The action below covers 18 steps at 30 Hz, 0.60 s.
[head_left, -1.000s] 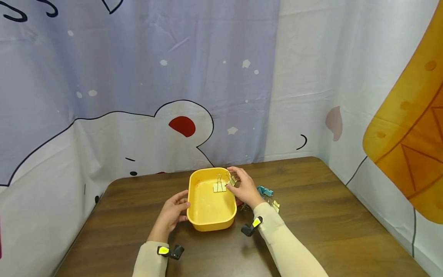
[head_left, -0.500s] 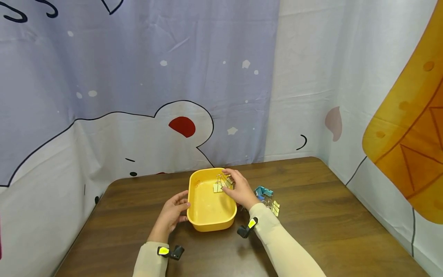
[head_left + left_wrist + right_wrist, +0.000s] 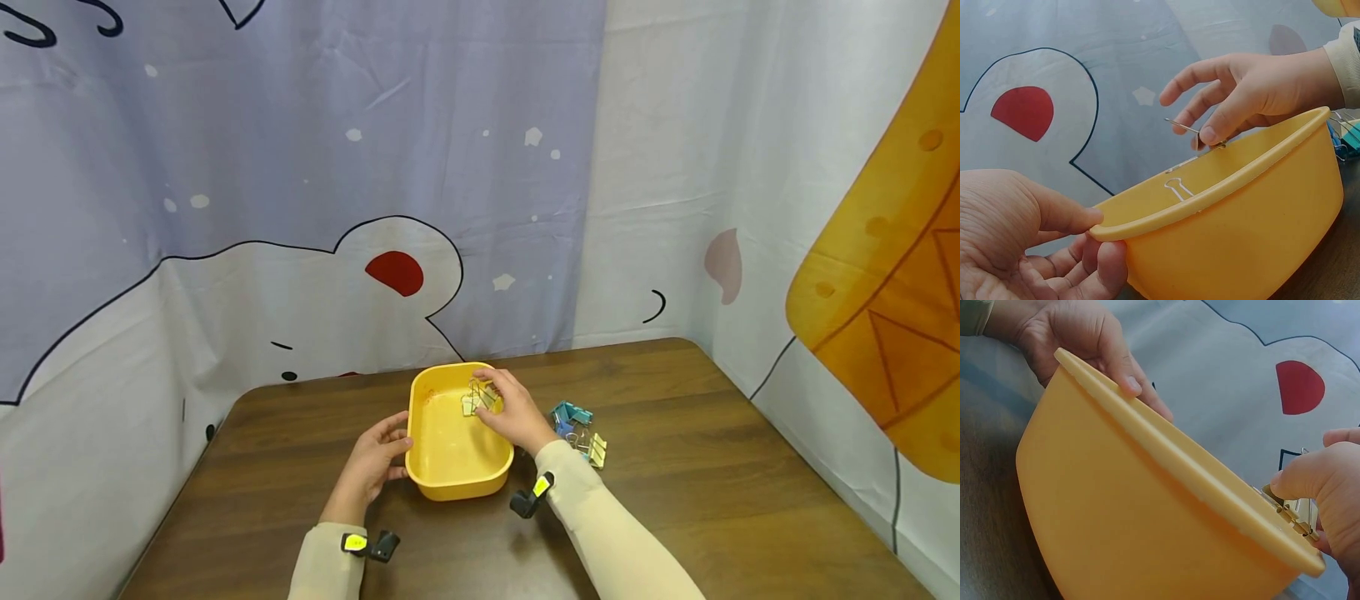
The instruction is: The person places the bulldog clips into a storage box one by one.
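Note:
A yellow plastic bin [image 3: 459,492] stands on the table with its rim up. My left hand [image 3: 369,460] grips its left side, the thumb at the rim and the fingers below it against the outer wall, as the left wrist view shows. My right hand [image 3: 517,414] reaches over the far right part of the bin and pinches a pale yellow binder clip [image 3: 1300,515] between thumb and fingers. Another pale yellow binder clip [image 3: 468,406] is inside the bin near its far end, with its wire handle [image 3: 1175,186] sticking up. The two clips overlap in the head view.
Right of the bin lies a small pile of binder clips, among them a teal clip [image 3: 576,413], a blue clip [image 3: 565,428] and a yellow clip [image 3: 597,451]. A brown wooden table [image 3: 675,500] carries everything, and a printed curtain [image 3: 420,167] hangs behind it.
My right hand has moved left and slightly down with the binder clip, from the bin's right rim to over the clip inside. The left hand and bin have stayed put.

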Available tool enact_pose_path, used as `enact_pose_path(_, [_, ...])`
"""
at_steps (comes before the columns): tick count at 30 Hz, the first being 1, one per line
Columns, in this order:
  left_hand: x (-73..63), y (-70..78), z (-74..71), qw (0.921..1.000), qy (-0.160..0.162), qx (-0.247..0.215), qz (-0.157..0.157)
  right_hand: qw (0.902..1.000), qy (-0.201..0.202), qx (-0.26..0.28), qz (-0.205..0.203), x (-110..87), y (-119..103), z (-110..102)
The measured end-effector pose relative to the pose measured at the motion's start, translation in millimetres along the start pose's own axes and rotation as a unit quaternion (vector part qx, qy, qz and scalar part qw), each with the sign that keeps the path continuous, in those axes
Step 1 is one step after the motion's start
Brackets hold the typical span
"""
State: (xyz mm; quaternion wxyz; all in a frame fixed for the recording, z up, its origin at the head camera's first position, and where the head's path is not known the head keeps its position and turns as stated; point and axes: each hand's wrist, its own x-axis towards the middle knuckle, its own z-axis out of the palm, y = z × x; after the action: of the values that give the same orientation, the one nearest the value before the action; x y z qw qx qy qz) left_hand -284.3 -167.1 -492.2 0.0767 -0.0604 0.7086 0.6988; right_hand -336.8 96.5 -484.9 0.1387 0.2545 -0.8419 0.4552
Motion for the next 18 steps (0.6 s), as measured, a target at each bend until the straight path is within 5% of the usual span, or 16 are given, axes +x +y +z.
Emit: enact_pose_path(18, [-0.1, 0.4, 0.8, 1.0, 0.0, 0.0, -0.003, 0.9999, 0.008, 0.001, -0.007, -1.9, 5.2, -1.5])
